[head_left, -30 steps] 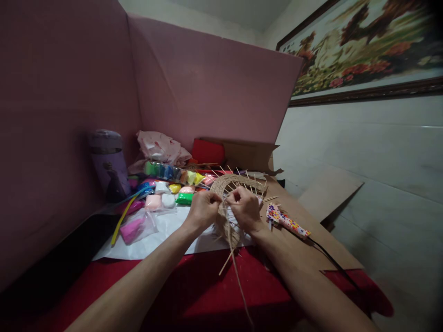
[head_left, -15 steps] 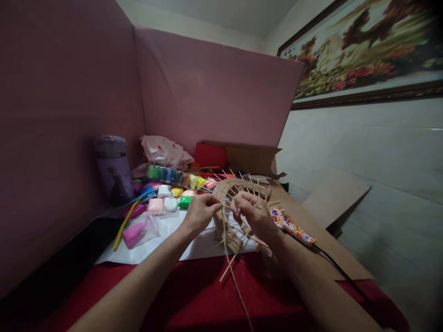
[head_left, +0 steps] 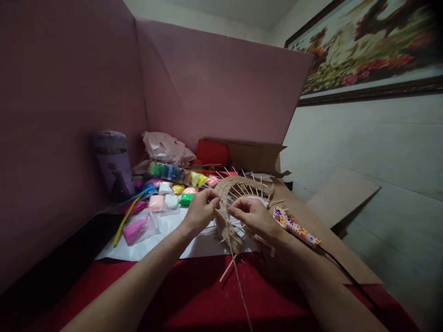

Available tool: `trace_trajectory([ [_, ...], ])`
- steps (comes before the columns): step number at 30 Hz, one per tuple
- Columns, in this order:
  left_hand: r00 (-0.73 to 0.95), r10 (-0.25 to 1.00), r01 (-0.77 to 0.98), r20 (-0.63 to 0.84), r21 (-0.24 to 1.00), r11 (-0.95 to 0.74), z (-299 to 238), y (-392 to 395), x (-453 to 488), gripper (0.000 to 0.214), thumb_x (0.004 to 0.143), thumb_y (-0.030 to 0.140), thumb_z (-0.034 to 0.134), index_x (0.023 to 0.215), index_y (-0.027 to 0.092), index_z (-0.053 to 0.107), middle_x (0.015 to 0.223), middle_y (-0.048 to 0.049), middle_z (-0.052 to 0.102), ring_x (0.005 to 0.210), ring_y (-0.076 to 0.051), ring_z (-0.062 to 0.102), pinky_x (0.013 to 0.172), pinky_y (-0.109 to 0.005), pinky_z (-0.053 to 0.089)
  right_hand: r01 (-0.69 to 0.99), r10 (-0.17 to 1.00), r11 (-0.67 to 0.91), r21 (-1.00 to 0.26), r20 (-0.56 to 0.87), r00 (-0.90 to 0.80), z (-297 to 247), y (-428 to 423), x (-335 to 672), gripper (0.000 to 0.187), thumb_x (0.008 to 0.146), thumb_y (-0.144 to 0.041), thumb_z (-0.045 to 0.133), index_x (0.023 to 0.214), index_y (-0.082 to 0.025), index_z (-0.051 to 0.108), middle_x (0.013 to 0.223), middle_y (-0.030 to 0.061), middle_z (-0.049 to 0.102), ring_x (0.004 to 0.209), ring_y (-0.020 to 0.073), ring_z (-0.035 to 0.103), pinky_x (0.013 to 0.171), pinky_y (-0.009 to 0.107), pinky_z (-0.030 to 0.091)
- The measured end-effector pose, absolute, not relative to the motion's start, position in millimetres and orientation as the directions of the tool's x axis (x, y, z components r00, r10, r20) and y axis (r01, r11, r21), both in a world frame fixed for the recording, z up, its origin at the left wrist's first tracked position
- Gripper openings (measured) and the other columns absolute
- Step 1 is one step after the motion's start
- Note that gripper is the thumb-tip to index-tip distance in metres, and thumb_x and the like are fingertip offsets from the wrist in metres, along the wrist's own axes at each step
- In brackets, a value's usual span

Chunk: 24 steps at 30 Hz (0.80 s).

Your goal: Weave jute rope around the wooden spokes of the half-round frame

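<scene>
A half-woven basket [head_left: 231, 190] of tan twine wound round upright wooden sticks sits on white paper [head_left: 169, 240] over a red cloth. My left hand [head_left: 200, 211] is closed on the basket's near left rim. My right hand [head_left: 252, 216] pinches the twine [head_left: 238, 286] just inside the rim, fingers together. A loose strand of the twine trails down toward me across the red cloth. A stray stick [head_left: 226, 270] pokes out below the basket.
Several bags of coloured clay [head_left: 166, 189] lie left of the basket, beside a purple bottle [head_left: 114, 163]. A patterned glue gun [head_left: 297, 228] with a black cord lies to the right on cardboard. Pink boards wall the back and left. A cardboard box [head_left: 256, 157] stands behind.
My right hand has dropped from the rim's top to a lower spot inside the basket, pulling the twine. My left hand stays on the rim. The camera shifted slightly right.
</scene>
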<state>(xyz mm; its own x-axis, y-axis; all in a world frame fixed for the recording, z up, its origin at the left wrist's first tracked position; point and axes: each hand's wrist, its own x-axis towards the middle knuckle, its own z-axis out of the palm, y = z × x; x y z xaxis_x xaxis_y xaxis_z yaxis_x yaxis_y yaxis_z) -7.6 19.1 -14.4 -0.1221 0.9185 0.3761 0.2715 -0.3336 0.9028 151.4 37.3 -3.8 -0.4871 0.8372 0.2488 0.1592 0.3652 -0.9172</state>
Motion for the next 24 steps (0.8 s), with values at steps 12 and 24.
trace_trajectory([
  [12, -0.198, 0.846, 0.408, 0.495, 0.826, -0.388, -10.7, 14.3, -12.7, 0.006, 0.072, 0.019, 0.053, 0.072, 0.015, 0.059, 0.068, -0.0006, 0.06, 0.045, -0.007, 0.047, 0.044, -0.02, 0.036, 0.143, 0.783, 0.473, -0.869, 0.34, -0.522, -11.2, 34.8, 149.7, 0.027, 0.081, -0.034, 0.052, 0.06, -0.019, 0.043, 0.049, -0.007, 0.038, 0.045, 0.0068, 0.032, 0.042, 0.019, 0.025],
  [24, 0.079, 0.811, 0.577, 0.58, 0.637, -0.512, -6.0, -6.4, 4.1, 0.017, 0.073, 0.011, 0.051, 0.067, 0.017, 0.067, 0.059, 0.0004, 0.061, 0.056, -0.01, 0.049, 0.053, -0.02, 0.034, 0.313, 0.72, 0.692, -0.651, 0.596, -0.355, -9.4, 33.2, 150.6, 0.024, 0.084, -0.027, 0.047, 0.063, -0.018, 0.047, 0.057, -0.0048, 0.041, 0.056, 0.0095, 0.037, 0.052, 0.022, 0.029],
])
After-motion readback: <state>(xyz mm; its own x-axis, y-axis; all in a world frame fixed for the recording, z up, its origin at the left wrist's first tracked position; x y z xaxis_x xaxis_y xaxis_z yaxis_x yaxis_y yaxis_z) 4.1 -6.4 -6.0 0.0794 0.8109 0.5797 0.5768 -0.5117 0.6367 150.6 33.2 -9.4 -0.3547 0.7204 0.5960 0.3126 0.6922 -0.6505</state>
